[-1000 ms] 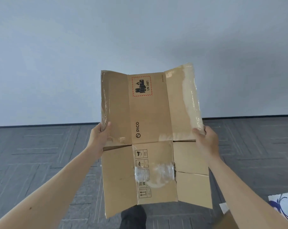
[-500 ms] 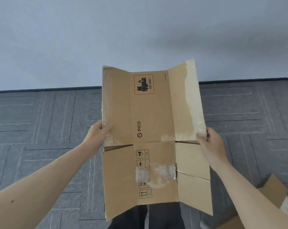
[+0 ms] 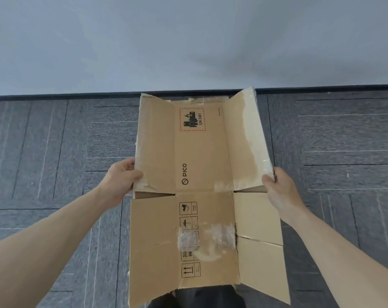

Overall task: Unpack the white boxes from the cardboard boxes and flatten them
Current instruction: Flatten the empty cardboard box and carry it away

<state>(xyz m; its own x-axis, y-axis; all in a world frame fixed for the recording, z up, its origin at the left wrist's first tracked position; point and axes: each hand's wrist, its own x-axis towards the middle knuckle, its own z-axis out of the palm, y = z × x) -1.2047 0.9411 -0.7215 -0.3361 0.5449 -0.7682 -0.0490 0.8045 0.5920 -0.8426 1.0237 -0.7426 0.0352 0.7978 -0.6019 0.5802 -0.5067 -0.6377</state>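
Matt brown cardboard box (image 3: 202, 152) with glossy tape scraps; grey rough carpet floor (image 3: 55, 152)

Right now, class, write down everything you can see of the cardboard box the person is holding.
The cardboard box is brown card, collapsed flat with its flaps spread, held up above grey carpet. Its front bears a red-bordered UN 3481 label, a PICO logo and handling symbols. Clear tape remnants and pale torn patches mark it. The left hand grips its left flap edge; the right hand grips the right flap's corner.
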